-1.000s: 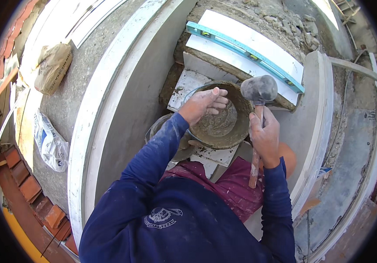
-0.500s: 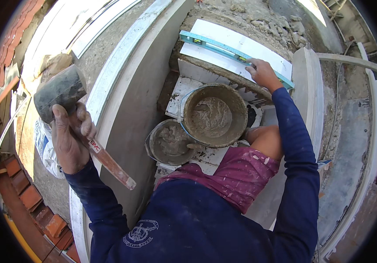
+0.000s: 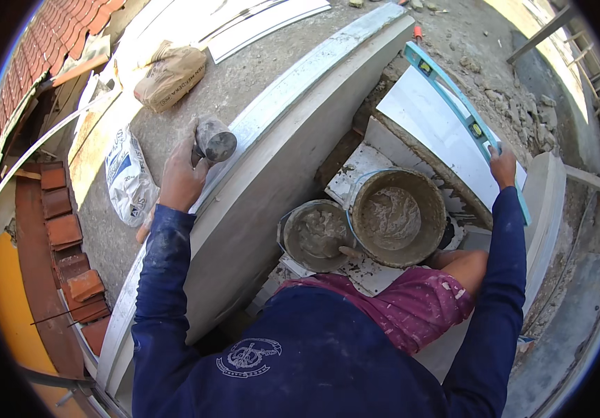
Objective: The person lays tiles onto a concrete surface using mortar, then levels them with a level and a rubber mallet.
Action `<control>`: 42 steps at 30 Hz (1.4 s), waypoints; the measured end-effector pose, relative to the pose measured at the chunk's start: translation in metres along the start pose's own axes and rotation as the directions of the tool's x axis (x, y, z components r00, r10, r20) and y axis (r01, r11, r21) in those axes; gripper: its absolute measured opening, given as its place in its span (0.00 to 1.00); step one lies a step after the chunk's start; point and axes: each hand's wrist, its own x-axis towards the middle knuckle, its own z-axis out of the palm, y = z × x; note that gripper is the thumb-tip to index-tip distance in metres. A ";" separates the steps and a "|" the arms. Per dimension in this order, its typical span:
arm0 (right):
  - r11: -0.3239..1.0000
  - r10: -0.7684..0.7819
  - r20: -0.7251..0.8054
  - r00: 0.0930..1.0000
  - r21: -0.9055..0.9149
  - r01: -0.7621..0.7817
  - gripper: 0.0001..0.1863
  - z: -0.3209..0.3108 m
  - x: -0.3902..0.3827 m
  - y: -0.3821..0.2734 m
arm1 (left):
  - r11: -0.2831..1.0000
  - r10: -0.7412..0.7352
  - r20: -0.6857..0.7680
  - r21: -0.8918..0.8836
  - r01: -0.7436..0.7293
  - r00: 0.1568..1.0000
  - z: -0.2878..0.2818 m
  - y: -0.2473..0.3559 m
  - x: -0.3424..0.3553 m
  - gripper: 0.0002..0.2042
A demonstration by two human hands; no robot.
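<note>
My left hand point(image 3: 180, 177) is wrapped tight around the handle of the rubber mallet point(image 3: 213, 141), its grey head lying on the pale curved ledge point(image 3: 258, 202) out to my left. My right hand point(image 3: 503, 166) rests with its fingers on the turquoise spirit level point(image 3: 453, 104) (whether they close round it I cannot tell), which lies along the white tile point(image 3: 432, 132) beyond the two mortar buckets point(image 3: 383, 223)

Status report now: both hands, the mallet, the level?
Left hand grips rubber mallet, head at the grey curb. Right hand rests on turquoise level lying across the white tile. Two mortar buckets between the arms.
</note>
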 end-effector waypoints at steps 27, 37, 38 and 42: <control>0.086 -0.013 0.586 0.810 0.808 -0.583 0.10 -0.048 -0.280 -0.277 | 0.595 0.011 0.016 -0.804 0.006 1.000 0.146 0.205 0.094 0.38; -0.032 0.308 0.317 0.897 0.946 -0.323 0.10 -0.019 -0.242 -0.231 | 0.412 0.434 0.385 -0.889 0.200 0.815 0.188 0.158 -0.152 0.30; -0.075 0.244 0.252 0.937 0.968 -0.241 0.10 -0.016 -0.247 -0.234 | 0.368 0.421 0.463 -0.873 0.320 0.780 0.182 0.154 -0.143 0.29; 0.441 0.172 0.224 0.959 0.853 -0.278 0.24 0.001 -0.251 -0.253 | 0.550 0.341 0.393 -0.820 0.158 0.854 0.161 0.147 -0.100 0.25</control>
